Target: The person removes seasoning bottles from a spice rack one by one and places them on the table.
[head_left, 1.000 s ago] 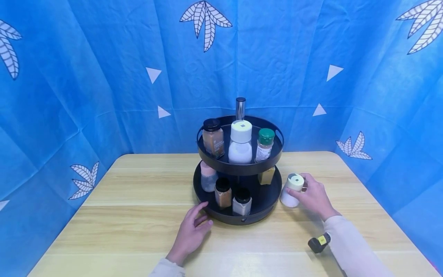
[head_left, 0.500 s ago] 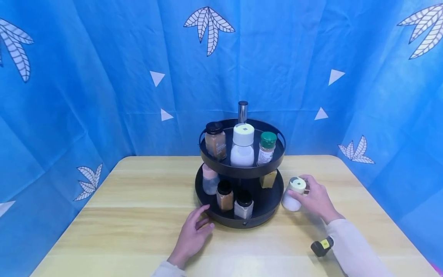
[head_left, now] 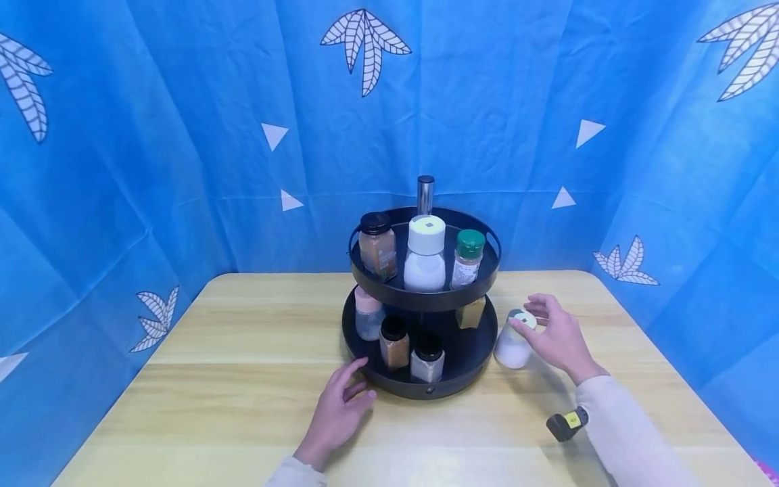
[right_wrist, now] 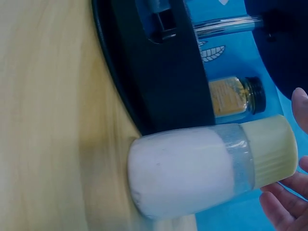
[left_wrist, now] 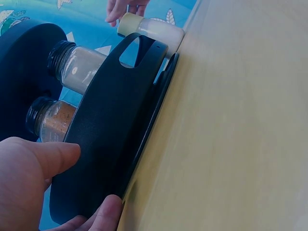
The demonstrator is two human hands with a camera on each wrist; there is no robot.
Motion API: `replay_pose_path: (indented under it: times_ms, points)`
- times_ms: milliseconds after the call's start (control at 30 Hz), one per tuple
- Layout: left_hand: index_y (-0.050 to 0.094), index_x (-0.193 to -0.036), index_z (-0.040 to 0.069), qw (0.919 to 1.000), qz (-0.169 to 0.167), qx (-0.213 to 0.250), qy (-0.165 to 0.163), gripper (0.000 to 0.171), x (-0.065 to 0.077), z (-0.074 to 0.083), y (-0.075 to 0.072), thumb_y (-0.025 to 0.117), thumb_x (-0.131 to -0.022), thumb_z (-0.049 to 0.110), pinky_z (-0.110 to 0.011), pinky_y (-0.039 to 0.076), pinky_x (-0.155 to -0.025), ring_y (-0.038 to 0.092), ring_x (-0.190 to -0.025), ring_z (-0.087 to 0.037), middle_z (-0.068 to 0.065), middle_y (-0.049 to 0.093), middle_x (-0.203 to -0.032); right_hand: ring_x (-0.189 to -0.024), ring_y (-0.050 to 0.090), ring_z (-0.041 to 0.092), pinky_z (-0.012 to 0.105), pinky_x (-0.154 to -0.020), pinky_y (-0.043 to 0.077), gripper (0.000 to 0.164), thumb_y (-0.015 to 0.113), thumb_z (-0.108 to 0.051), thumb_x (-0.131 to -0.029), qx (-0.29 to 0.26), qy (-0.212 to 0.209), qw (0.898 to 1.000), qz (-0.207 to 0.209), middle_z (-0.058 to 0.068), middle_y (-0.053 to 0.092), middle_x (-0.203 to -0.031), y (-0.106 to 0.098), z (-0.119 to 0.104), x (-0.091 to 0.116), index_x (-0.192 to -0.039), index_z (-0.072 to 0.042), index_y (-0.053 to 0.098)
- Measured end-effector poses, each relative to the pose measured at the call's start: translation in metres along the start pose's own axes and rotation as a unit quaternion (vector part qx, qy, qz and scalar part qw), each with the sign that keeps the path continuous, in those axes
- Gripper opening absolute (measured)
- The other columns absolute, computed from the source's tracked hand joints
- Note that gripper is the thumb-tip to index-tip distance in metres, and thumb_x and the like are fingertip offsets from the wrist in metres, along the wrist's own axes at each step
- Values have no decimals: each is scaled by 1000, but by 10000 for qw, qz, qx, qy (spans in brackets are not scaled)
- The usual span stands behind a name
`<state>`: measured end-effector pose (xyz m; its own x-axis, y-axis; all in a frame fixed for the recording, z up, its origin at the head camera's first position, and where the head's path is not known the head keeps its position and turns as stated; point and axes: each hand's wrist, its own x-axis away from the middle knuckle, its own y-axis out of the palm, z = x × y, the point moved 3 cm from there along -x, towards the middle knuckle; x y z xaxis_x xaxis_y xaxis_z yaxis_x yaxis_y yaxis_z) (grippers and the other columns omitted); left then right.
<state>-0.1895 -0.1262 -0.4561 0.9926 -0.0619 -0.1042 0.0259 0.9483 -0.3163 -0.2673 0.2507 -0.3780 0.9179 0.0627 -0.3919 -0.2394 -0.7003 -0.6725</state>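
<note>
A black two-tier round turntable rack (head_left: 426, 391) stands on the table. My left hand (head_left: 337, 409) is at the front left of its lower tray, fingers loosely spread; in the left wrist view the thumb (left_wrist: 60, 159) lies over the tray's wall and the fingertips are low by its base. To the right of the rack, a clear jar of white powder with a pale cream cap (head_left: 513, 346) stands upright on the table. My right hand (head_left: 556, 335) is around the cap with thumb and fingers spread apart. In the right wrist view the fingertips (right_wrist: 274, 209) are right beside the cap (right_wrist: 272, 150).
The upper tray holds a black-lidded spice jar (head_left: 377, 249), a large white-capped bottle (head_left: 425, 260) and a green-capped jar (head_left: 467, 260). Below are a pink-capped jar (head_left: 368, 314), a brown spice jar (head_left: 394, 345), a grey one (head_left: 427, 362) and a yellow one (head_left: 470, 313). Blue curtains surround the table.
My right hand's fingers have spread from their grip on the cream-capped jar and lifted slightly. The jar stays where it was, and the left hand holds its place by the rack.
</note>
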Motion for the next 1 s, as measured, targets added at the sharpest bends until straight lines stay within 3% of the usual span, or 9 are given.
replay_pose_path:
  times_ms: [233,533,767,1000]
  points:
    - [43,-140,19,9999,10,-19,119,59,2,-2,0,66,-86,10,-39,54,-92,54,-115,-38,-25,29,-148,-103,58,44,59,-86,52,53,67,-28,-88,-34,-343,9992,193,32,61,-113,-2,-5,-6,-122,7,45]
    - [41,-141,16,9999,-34,45,106,60,0,-2,1,66,-86,10,-37,54,-92,53,-115,-39,-24,28,-149,-105,57,45,61,-91,49,56,67,-32,-88,-82,-392,9989,243,32,60,-117,-9,-19,-11,-124,6,45]
    - [42,-140,21,9999,-33,108,27,60,-1,1,0,66,-86,11,-37,54,-92,53,-117,-38,-23,28,-149,-106,58,43,61,-90,49,53,66,-31,-89,-114,-526,9983,236,28,62,-116,-7,-37,-13,-124,3,46]
    - [42,-140,20,9999,-36,33,103,60,0,-2,0,66,-86,10,-37,54,-92,53,-116,-39,-24,28,-149,-102,61,40,59,-86,52,50,70,-28,-86,-236,-801,9959,358,25,65,-113,1,-50,-8,-121,1,49]
